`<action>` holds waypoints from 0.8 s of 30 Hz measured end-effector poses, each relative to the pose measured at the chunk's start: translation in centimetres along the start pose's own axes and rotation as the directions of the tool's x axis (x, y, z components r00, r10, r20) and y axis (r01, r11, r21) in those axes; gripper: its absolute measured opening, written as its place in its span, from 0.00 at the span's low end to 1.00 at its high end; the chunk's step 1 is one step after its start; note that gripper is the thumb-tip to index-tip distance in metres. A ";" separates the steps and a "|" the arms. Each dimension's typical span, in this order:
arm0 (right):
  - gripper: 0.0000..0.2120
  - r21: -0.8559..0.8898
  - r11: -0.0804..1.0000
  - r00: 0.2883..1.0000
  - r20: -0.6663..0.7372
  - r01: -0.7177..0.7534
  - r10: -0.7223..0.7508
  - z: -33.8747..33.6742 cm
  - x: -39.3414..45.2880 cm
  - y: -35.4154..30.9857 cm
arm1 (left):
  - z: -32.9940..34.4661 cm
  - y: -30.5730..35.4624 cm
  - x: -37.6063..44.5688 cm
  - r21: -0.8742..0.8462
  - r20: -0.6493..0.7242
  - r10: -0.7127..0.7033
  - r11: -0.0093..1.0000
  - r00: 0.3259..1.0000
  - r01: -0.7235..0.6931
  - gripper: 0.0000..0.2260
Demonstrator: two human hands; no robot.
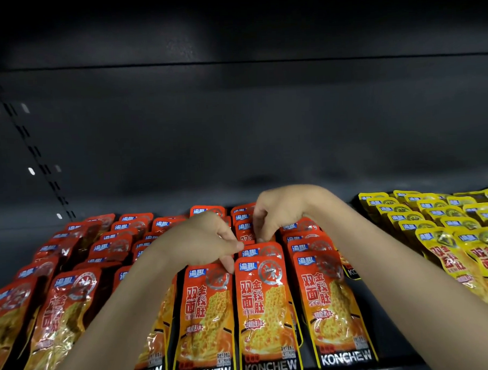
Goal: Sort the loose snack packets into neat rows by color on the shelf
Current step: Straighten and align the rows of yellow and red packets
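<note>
Red-orange snack packets (266,309) lie in several overlapping rows across the left and middle of the dark shelf (365,297). Yellow packets (446,232) fill rows at the right. My left hand (203,239) reaches over the middle rows, its fingers curled and pinching the top edge of a red packet (251,251) in the fourth row. My right hand (277,211) hovers just behind it, fingertips curled down onto the tops of the red packets (243,229) farther back. My forearms hide parts of the red rows.
The shelf's back wall (235,129) is dark and bare, with a slotted upright (40,154) at the left. A narrow dark gap separates the red rows from the yellow ones. One yellow-edged packet (350,267) peeks out beside the rightmost red row.
</note>
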State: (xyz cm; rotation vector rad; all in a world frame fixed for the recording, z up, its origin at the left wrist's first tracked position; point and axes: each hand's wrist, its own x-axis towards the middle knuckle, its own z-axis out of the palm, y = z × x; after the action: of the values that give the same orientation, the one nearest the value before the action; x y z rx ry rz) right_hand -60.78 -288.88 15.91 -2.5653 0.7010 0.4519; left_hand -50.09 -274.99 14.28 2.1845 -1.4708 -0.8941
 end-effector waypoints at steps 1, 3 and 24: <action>0.05 0.010 1.000 1.000 -0.006 0.006 -0.006 0.0 -0.1 0.1 | 0.0 0.0 0.1 0.002 0.014 0.002 1.000 1.000 -0.002 0.08; 0.07 0.020 1.000 1.000 -0.020 0.011 -0.011 -0.2 -0.2 0.2 | 0.1 0.0 0.4 0.011 0.028 0.006 1.000 1.000 -0.006 0.07; 0.04 0.039 0.999 0.994 -0.112 0.017 -0.013 -1.3 -0.5 0.4 | 0.5 0.5 0.6 -0.003 -0.105 -0.019 1.000 0.994 0.018 0.07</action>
State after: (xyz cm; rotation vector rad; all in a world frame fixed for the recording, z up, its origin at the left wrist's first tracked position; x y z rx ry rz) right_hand -61.15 -289.66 17.12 -2.5717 0.7218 0.2881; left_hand -50.64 -275.69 14.04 2.2119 -1.4020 -0.7730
